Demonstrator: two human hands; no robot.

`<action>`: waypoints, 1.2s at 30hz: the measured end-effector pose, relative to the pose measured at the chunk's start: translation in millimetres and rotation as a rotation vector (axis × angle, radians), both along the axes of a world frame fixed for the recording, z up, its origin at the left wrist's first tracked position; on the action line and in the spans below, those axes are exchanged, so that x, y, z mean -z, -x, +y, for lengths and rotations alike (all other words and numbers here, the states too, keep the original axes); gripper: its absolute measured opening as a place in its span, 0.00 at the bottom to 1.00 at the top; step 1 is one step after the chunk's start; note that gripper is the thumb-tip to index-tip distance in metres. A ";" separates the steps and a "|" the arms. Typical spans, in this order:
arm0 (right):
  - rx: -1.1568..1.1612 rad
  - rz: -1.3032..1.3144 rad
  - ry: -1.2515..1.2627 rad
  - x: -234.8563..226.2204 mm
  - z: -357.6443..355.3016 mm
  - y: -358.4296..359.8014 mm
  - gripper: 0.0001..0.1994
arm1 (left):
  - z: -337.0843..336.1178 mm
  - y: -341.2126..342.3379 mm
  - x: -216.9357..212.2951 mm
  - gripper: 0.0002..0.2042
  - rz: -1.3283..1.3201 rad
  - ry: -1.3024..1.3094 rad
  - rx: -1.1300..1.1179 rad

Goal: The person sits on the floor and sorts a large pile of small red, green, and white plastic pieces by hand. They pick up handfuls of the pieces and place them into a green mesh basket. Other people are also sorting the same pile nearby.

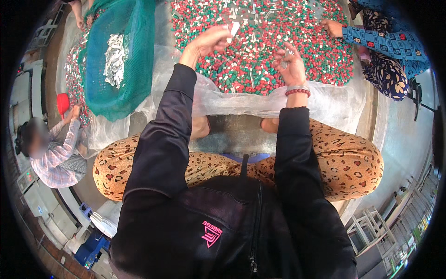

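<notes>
Over the far spread of small red, green and white pieces (260, 69), my left hand (209, 41) pinches a small flat white piece (235, 29) between thumb and fingers. My right hand (291, 69), with a red bead bracelet at its wrist, is turned palm up with its fingers curled. A thin pale strip (286, 58) lies in those fingers; its kind is too small to tell. Several pale, narrow strips (252, 79) lie scattered among the coloured pieces. Both hands are raised a little above the heap and apart from each other.
On the left stands a green mesh-lined basket (95, 79) with a pile of whitish strips (115, 60). Clear plastic sheeting (241, 103) edges the heap. Another person's hand (331, 29) reaches in from the right; a person (58, 149) crouches at the left by a red scoop (62, 103).
</notes>
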State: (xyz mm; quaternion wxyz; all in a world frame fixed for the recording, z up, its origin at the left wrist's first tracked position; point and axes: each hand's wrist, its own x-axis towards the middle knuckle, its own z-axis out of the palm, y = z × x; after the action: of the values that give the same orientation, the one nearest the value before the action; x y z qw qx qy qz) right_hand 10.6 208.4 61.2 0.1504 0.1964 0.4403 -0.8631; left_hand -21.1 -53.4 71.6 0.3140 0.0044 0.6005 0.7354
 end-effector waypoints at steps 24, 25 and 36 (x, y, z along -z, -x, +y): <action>-0.014 -0.146 -0.269 32.6 -19.3 3.1 0.14 | 67.0 64.3 91.2 0.13 1.193 1.389 0.447; 0.030 -0.135 -0.203 34.0 -18.1 7.8 0.14 | 64.5 60.5 90.8 0.15 1.134 1.407 0.543; -0.579 -0.013 -1.563 78.2 -24.2 138.4 0.18 | -9.8 50.5 64.8 0.08 0.316 0.733 -0.262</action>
State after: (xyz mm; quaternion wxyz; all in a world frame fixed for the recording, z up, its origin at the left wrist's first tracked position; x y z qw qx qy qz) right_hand -127.8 184.3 -16.9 0.1892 0.1282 0.9447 -0.2352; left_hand -71.6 -63.2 6.9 0.1025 -0.0712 0.8588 0.4969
